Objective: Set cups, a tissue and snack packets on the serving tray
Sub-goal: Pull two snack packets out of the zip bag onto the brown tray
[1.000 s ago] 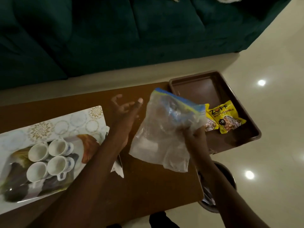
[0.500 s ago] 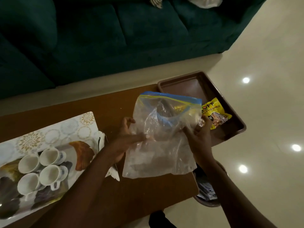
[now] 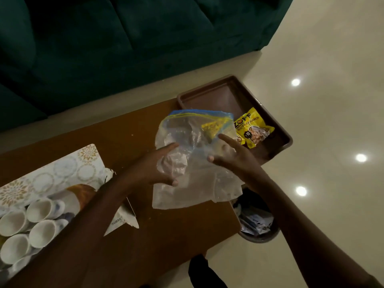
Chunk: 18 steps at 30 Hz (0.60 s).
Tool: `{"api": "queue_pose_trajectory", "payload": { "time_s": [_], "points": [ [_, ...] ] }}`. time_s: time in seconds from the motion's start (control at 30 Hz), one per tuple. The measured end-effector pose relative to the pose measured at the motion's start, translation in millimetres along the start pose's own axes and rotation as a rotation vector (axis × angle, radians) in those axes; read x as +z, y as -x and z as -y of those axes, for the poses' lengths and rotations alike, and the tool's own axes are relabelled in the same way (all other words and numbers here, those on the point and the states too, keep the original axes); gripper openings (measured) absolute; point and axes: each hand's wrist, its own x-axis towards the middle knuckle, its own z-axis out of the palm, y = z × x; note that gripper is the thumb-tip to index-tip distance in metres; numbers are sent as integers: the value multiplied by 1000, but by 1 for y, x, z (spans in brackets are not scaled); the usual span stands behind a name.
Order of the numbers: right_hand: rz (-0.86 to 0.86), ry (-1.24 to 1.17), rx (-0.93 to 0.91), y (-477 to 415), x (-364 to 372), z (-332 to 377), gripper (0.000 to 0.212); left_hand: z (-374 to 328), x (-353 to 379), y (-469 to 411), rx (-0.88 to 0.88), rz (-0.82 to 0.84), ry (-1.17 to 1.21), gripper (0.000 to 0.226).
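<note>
I hold a clear plastic bag point(image 3: 187, 163) up over the brown wooden surface point(image 3: 166, 235), its blue and yellow zip strip at the top. My left hand point(image 3: 153, 169) has a narrow grip on the bag's left side, thumb in front and fingers behind the film. My right hand point(image 3: 230, 156) is spread wide at the right side, its fingers against the film, but I cannot tell whether it really pinches anything.

The bag is thin, crinkled and limp, so it sags below my hands. It looks nearly empty. To finish with it well, I judge I should keep the zip end level, gather the loose film with both hands and put it aside clear of the tray, since a flapping corner could drag a packet along.

The serving tray point(image 3: 207, 96) is dark brown, rectangular, with a raised rim, and it sits at the far right end of the surface, partly overhanging. In it lies a glossy yellow snack packet point(image 3: 253, 129), flat, and a second yellow packet point(image 3: 212, 127) shows through the bag beside it.

The white cups point(image 3: 39, 221) are still to be moved: smooth, rounded, handled, they lie on their sides, clustered on a patterned box point(image 3: 52, 173) at my left. I cannot make out a tissue for certain.
</note>
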Motion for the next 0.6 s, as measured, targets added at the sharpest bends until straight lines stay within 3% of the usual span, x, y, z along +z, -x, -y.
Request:
{"api": "queue_pose_trajectory", "payload": {
  "time_s": [0.07, 0.1, 0.13, 0.2, 0.27, 0.37, 0.47, 0.6],
  "points": [
    [136, 215, -1, 3, -1, 0, 121, -1, 8, -5, -79, -81, -103, 93],
    [163, 370, -24, 4, -1, -3, 122, -1, 12, -8, -96, -174, -118, 79],
    [164, 510, -61, 4, -1, -7, 114, -1, 14, -10, -100, -278, -127, 60],
    [32, 682, -174, 5, -4, -13, 72, 0, 17, -13, -75, -456, -228, 32],
    [-140, 723, -294, 4, -12, -15, 40, 5, 17, -11, 24, -570, -455, 37],
    [-166, 568, -329, 1, -26, -11, 32, 8, 20, -7, 122, -611, -538, 43],
    [-163, 319, -241, -1, -28, -3, 17, 3, 22, -10, 180, -561, -371, 52],
    [-363, 70, -234, -2, -19, 1, 19, -6, 22, -15, 178, -518, -188, 38]
  ]
}}
